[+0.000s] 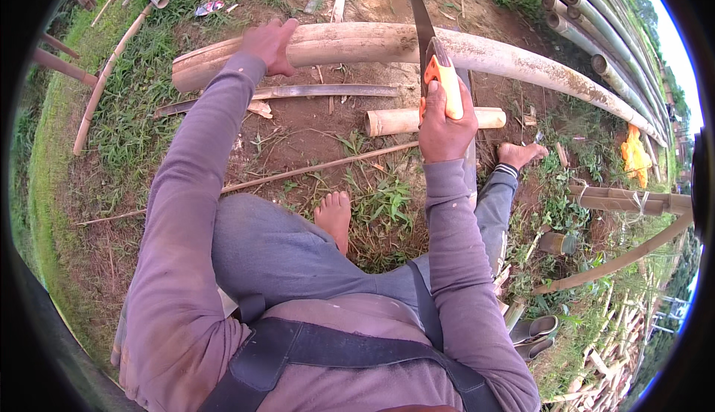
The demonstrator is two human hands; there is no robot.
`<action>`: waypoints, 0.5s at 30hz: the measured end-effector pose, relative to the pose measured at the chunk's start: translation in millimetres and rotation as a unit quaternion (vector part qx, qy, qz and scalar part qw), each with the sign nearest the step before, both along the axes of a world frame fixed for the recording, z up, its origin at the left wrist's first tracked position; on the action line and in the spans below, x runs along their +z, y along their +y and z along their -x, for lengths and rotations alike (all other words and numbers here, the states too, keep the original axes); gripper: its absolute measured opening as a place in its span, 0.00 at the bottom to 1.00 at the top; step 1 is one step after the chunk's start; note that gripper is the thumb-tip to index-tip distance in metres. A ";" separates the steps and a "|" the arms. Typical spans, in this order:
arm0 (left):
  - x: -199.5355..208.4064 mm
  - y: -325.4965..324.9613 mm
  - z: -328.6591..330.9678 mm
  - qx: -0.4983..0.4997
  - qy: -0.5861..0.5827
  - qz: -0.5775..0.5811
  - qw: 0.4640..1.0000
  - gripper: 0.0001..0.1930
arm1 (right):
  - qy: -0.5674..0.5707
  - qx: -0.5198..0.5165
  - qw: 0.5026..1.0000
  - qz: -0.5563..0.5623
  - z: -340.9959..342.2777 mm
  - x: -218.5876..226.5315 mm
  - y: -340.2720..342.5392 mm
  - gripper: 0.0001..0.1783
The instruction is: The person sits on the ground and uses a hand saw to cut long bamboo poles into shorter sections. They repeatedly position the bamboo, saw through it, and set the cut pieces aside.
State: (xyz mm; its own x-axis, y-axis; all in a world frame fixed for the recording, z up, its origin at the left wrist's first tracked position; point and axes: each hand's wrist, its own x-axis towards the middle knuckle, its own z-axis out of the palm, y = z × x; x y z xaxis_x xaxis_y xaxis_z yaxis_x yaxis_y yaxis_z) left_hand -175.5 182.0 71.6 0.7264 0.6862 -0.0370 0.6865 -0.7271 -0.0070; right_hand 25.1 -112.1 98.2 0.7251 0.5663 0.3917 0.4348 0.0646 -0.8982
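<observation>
A thick, pale bamboo pole (342, 43) lies crosswise in front of me. My left hand (269, 47) grips it from above near its left end, thumb apart from the fingers. Closed round the orange handle of a handsaw (445, 88) is my right hand (448, 130). The saw's dark blade crosses the pole and points away from me; I cannot tell how deep it sits in the bamboo. Below the pole lies a short cut bamboo piece (395, 121), partly behind my right hand and saw handle.
Stacked bamboo poles (596, 28) fill the far right. A split bamboo strip (328, 92) and a thin stick (320, 166) lie between my feet and the pole. An orange-yellow bag (634, 155), a tied bamboo rail (625, 200) and dark shoes (533, 331) are at the right.
</observation>
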 end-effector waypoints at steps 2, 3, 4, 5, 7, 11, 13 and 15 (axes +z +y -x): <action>9.4 0.9 -3.8 0.010 0.010 0.008 1.000 0.48 | 0.023 -0.010 1.000 0.005 1.3 -17.6 -27.3 0.21; 8.5 -2.7 0.1 0.018 0.020 0.019 0.999 0.48 | 0.024 -0.012 0.999 0.019 6.4 -27.1 -50.5 0.21; 11.2 3.6 2.5 0.014 0.012 0.007 1.000 0.48 | 0.033 0.002 0.999 0.021 21.9 -29.6 -81.7 0.22; 11.9 4.4 8.5 0.015 0.008 0.001 1.000 0.48 | 0.045 0.018 0.999 0.022 37.4 -33.3 -113.4 0.24; 3.3 -3.8 15.8 0.015 0.009 0.004 1.000 0.48 | 0.075 0.035 0.997 0.009 59.2 -40.5 -156.8 0.28; -0.2 -1.2 8.7 0.012 -0.006 -0.020 1.000 0.47 | 0.071 0.023 0.997 0.002 58.4 -52.8 -161.8 0.31; 7.6 -0.5 -1.7 -0.001 -0.012 -0.016 1.000 0.47 | 0.036 -0.002 0.999 0.030 44.0 -61.2 -148.4 0.30; 14.3 -6.1 5.4 -0.005 0.004 0.002 1.000 0.48 | 0.032 0.004 0.999 0.036 45.1 -49.5 -143.1 0.29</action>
